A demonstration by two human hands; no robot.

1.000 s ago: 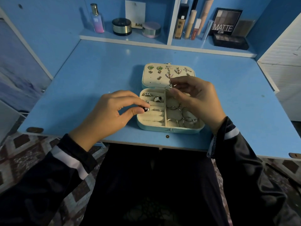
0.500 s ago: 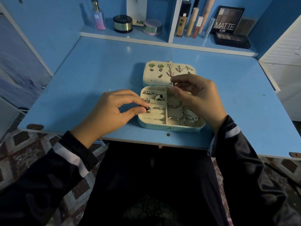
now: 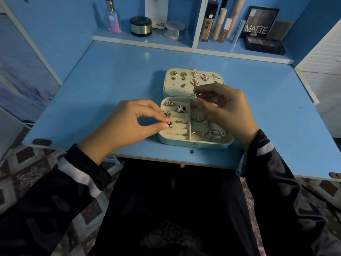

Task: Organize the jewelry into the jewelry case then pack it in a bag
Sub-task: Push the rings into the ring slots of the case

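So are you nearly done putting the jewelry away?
Mostly. Earrings are pinned in the lid; rings and hoops sit in the case. The left hand pinches a black ring at the slots, the right hand a small silver piece. Still to do: seat both, close the case, bag it. No bag shows.

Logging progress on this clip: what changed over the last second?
The left hand carried the black ring slightly rightward, onto the ring rolls of the jewelry case. The right hand kept pinching a small silver piece over the hinge; case unmoved.
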